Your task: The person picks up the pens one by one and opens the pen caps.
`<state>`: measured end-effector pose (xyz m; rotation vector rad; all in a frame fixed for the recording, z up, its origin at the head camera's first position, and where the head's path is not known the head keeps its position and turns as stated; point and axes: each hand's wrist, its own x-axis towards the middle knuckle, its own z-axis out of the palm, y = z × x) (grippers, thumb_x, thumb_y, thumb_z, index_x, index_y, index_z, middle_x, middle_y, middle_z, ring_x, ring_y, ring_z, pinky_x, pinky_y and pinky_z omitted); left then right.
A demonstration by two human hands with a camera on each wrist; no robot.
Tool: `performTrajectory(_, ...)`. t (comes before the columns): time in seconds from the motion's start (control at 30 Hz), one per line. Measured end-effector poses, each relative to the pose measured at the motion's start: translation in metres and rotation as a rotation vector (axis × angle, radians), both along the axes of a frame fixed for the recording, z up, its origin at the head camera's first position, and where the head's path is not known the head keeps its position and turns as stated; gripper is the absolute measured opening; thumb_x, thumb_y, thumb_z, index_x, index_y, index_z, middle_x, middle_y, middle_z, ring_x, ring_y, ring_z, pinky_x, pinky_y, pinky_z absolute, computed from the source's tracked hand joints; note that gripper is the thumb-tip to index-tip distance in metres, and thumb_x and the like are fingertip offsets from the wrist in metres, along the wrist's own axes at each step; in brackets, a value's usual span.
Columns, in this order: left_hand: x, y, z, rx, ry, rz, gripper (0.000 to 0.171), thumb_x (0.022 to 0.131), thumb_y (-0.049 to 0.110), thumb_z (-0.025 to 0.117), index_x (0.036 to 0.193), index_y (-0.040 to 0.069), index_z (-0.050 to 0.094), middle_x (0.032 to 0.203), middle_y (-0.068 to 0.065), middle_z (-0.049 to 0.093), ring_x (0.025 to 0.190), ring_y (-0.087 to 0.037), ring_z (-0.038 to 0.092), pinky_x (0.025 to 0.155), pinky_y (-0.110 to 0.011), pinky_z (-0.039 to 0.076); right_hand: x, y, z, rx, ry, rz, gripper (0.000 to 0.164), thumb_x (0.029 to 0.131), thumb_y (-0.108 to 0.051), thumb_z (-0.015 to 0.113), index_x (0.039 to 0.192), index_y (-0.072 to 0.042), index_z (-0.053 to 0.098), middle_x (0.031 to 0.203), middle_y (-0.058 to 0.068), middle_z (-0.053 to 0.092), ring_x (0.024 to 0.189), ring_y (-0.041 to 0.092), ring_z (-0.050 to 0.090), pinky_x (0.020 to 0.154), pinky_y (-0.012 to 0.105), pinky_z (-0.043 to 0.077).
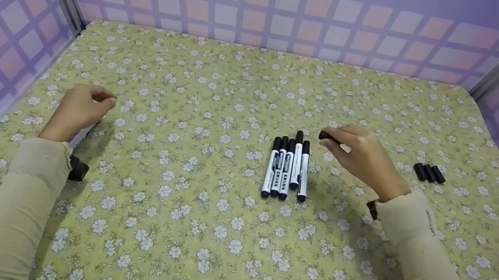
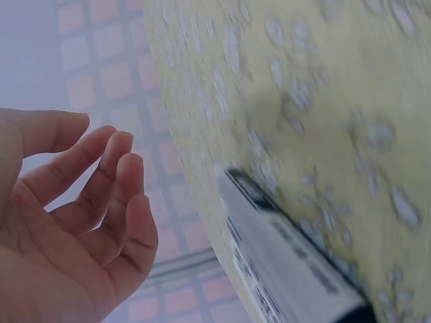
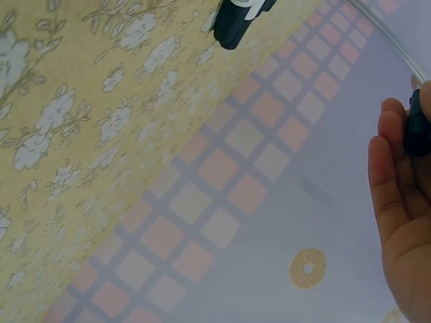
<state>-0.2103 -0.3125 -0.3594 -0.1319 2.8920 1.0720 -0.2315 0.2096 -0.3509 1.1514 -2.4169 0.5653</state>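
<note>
Black caps (image 1: 292,144) topped five white markers (image 1: 287,169), side by side on the bench (image 1: 134,238), one slightly farther. Three black pieces (image 1: 429,172) already lay together at right; the right hand (image 1: 357,153) pinched another piece (image 1: 324,135), not yet put down. The left hand (image 1: 81,106), relaxed, held nothing.

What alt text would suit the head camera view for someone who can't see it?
A person's right hand pinches a black cap beside five markers on a flowered yellow cloth. Three more black caps lie farther right; the left hand hovers empty.
</note>
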Motion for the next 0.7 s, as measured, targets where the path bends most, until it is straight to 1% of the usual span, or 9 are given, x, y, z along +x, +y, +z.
performTrajectory(0.07,0.0,0.008,0.002,0.004,0.005,-0.022,0.049,0.101,0.035,0.042,0.134,-0.001,0.052,0.126,-0.026,0.054,0.073,-0.024,0.056,0.064,-0.041,0.046,-0.001,0.003,0.0,-0.003,-0.019,-0.025,0.025,0.091,-0.012,0.065,0.11,0.002,0.071,0.096,0.016,0.072,0.082,0.025,0.07,0.072,0.034,0.058)
performTrajectory(0.13,0.0,0.015,0.003,-0.001,0.009,-0.046,0.048,0.102,0.034,0.042,0.133,0.0,0.053,0.124,-0.025,0.055,0.066,-0.018,0.05,0.058,-0.037,0.043,-0.002,0.008,0.0,-0.007,-0.036,-0.049,0.025,0.091,-0.012,0.065,0.111,0.002,0.071,0.097,0.017,0.072,0.083,0.026,0.07,0.072,0.035,0.058)
performTrajectory(0.2,0.0,0.023,0.004,0.014,-0.001,-0.06,0.047,0.102,0.035,0.043,0.133,0.001,0.053,0.125,-0.023,0.055,0.071,-0.019,0.053,0.06,-0.037,0.044,-0.004,0.013,0.0,-0.015,-0.054,-0.069,0.026,0.091,-0.012,0.065,0.111,0.002,0.07,0.097,0.017,0.072,0.083,0.026,0.07,0.072,0.036,0.058)
performTrajectory(0.27,0.001,0.031,0.005,0.023,-0.008,-0.074,0.047,0.102,0.035,0.043,0.134,0.002,0.053,0.127,-0.022,0.054,0.089,-0.026,0.055,0.069,-0.039,0.045,-0.006,0.018,0.0,-0.022,-0.072,-0.089,0.025,0.091,-0.012,0.065,0.111,0.002,0.071,0.097,0.017,0.072,0.083,0.026,0.07,0.071,0.036,0.057)
performTrajectory(0.3,0.0,0.035,0.006,0.028,-0.014,-0.078,0.048,0.102,0.036,0.043,0.134,0.002,0.053,0.128,-0.022,0.053,0.097,-0.029,0.054,0.073,-0.04,0.044,-0.008,0.021,0.0,-0.027,-0.081,-0.099,0.025,0.091,-0.012,0.065,0.111,0.003,0.071,0.096,0.017,0.072,0.082,0.026,0.069,0.07,0.037,0.057)
performTrajectory(0.4,-0.001,0.046,0.008,0.051,-0.031,-0.084,0.047,0.101,0.036,0.044,0.134,0.004,0.054,0.13,-0.02,0.052,0.111,-0.035,0.051,0.08,-0.043,0.044,-0.011,0.031,0.0,-0.035,-0.101,-0.132,0.025,0.091,-0.011,0.064,0.11,0.004,0.07,0.096,0.018,0.072,0.081,0.028,0.069,0.069,0.039,0.057)
performTrajectory(0.57,-0.004,0.062,0.008,0.062,-0.026,-0.117,0.042,0.101,0.033,0.046,0.131,0.005,0.057,0.127,-0.018,0.056,0.108,-0.032,0.052,0.08,-0.042,0.045,-0.016,0.049,0.0,-0.047,-0.163,-0.199,0.027,0.094,-0.012,0.061,0.113,0.004,0.069,0.099,0.02,0.071,0.084,0.029,0.069,0.071,0.043,0.056)
performTrajectory(0.6,-0.004,0.065,0.008,0.064,-0.025,-0.126,0.042,0.101,0.033,0.046,0.131,0.005,0.057,0.126,-0.018,0.056,0.107,-0.032,0.053,0.08,-0.042,0.045,-0.016,0.052,0.001,-0.05,-0.178,-0.213,0.028,0.094,-0.013,0.061,0.115,0.004,0.068,0.1,0.019,0.071,0.084,0.029,0.068,0.07,0.042,0.055)
performTrajectory(0.7,-0.003,0.074,0.007,0.074,-0.016,-0.152,0.041,0.101,0.032,0.046,0.13,0.005,0.057,0.125,-0.017,0.058,0.107,-0.031,0.054,0.082,-0.042,0.046,-0.018,0.063,0.001,-0.047,-0.23,-0.262,0.03,0.095,-0.015,0.059,0.119,0.002,0.067,0.102,0.017,0.071,0.085,0.026,0.068,0.069,0.033,0.053)
